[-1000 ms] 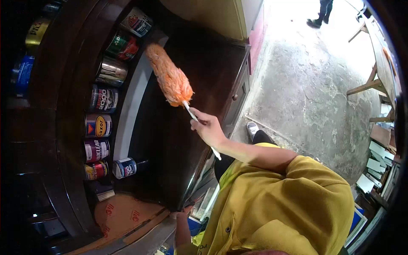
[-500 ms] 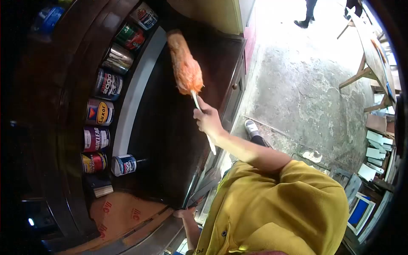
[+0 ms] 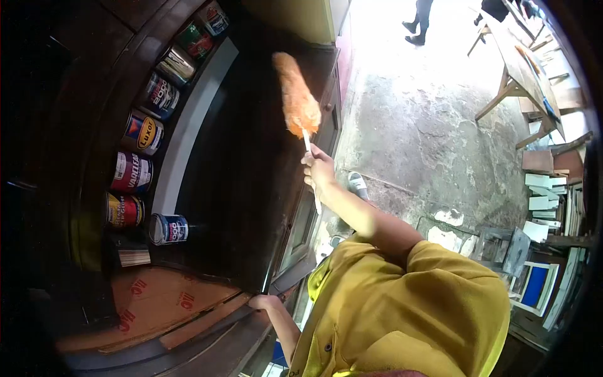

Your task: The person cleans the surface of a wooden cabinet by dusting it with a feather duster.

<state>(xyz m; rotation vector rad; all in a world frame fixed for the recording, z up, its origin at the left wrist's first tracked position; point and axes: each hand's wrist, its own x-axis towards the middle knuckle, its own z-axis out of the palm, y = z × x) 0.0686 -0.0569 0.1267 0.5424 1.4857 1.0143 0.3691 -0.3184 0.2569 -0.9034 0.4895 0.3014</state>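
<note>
My right hand is closed around the pale handle of a fluffy orange duster, whose head is raised above the front part of the dark glossy counter. Lower down, my left hand touches the counter's near corner, beside a wooden edge strip; its fingers are too small and indistinct to read. A single blue and white can stands on the counter, apart from the row of cans along the back.
A long grey strip lies in front of the cans. Orange printed board is at lower left. On the right are a concrete floor, a wooden trestle table, stacked boards and a blue-panelled frame. Another person's legs show at the top.
The orange duster, still in my right hand, has moved right, toward the counter's front edge. The view has shifted a little, and the other person's legs appear farther left. My left hand remains at the corner.
</note>
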